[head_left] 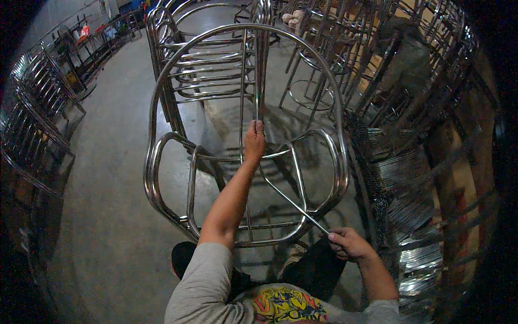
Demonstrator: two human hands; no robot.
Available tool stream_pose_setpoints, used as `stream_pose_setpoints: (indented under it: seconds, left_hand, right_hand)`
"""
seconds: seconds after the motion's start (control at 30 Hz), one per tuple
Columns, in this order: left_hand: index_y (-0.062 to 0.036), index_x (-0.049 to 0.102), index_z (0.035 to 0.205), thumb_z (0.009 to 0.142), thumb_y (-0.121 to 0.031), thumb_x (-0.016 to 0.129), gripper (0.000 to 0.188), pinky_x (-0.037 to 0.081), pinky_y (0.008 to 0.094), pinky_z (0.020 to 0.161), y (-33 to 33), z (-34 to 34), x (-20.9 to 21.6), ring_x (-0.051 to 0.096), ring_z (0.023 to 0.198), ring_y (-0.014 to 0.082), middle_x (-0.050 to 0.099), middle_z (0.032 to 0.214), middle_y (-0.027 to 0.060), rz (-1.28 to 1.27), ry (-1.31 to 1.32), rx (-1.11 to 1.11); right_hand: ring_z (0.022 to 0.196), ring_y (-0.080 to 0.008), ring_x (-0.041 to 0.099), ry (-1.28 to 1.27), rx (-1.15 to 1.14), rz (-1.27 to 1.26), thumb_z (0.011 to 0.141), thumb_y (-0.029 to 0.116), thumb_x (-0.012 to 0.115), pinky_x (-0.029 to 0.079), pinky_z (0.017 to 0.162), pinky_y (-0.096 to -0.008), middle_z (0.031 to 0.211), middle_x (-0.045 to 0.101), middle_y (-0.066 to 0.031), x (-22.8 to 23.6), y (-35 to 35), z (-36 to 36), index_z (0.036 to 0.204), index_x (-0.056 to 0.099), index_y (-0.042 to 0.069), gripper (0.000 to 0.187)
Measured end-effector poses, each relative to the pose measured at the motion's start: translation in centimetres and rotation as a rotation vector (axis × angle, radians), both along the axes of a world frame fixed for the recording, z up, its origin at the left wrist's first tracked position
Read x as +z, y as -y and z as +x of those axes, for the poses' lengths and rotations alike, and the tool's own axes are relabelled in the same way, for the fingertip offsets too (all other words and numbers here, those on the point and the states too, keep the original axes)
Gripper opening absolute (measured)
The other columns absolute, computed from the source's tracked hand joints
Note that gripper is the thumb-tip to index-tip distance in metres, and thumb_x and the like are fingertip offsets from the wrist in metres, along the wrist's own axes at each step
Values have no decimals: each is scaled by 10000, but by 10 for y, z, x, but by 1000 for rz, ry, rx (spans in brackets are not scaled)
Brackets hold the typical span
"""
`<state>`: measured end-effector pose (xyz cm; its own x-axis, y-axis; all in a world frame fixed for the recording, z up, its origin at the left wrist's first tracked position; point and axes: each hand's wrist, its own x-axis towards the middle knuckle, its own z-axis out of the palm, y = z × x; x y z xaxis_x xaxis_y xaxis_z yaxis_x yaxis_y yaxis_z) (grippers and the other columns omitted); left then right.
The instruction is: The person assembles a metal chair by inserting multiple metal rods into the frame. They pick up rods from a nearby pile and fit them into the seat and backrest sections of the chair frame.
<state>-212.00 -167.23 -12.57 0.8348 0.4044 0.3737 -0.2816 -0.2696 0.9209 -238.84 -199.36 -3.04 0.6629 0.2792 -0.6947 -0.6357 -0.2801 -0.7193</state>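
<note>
No text, number or sign can be read. The gray T-shirt [200, 281] carries a chest print [288, 305] in yellow, red and black, whose bold letter-like shapes are too distorted to make out as words.

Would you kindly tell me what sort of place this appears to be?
Probably a metal furniture workshop: shiny tubular metal frames stack up at left, thin silvery metal rods or strips lie piled at right, and a large, round-arched silvery tubular frame stands before the person.

Grey floor [110, 183] spreads beside metal frames [44, 122] stacked at left.
</note>
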Motion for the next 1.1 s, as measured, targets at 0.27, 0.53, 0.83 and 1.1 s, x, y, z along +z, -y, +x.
stream_pose_setpoints:
  seconds: [0.27, 0.53, 0.83, 1.1]
  left_hand:
    - [-4, 538, 947, 1019, -393, 415, 414, 404, 448, 609, -1, 5, 2, 532, 652, 357, 521, 694, 186, -77, -52, -36]
    - [-5, 537, 952, 1017, -385, 422, 403, 407, 458, 623, 0, 10, 5, 535, 677, 393, 546, 734, 212, 45, 98, 67]
    - [-6, 563, 1002, 1011, -392, 428, 409, 428, 471, 694, -5, 12, -6, 575, 787, 430, 593, 823, 237, 2, 29, 16]
    - [-15, 538, 1171, 996, -367, 467, 400, 460, 457, 776, -7, 13, -6, 580, 894, 427, 585, 934, 239, 113, 12, 28]
  right_hand:
    - [582, -69, 500, 11, 49, -51, 945, 287, 610, 391, 492, -227, 727, 581, 15, -15, -3, 6, 1175, 613, 19, 354]
    - [614, -84, 524, 71, 37, -48, 928, 307, 638, 422, 533, -247, 746, 602, 4, -19, 0, 9, 1194, 604, -4, 411]
    - [735, -103, 578, 45, 7, -68, 913, 333, 658, 481, 656, -255, 888, 652, -44, -27, 2, 5, 1225, 590, -19, 476]
    - [793, -139, 596, 170, 0, -115, 930, 343, 631, 506, 709, -293, 927, 653, -55, -39, -18, -1, 1201, 591, -35, 467]
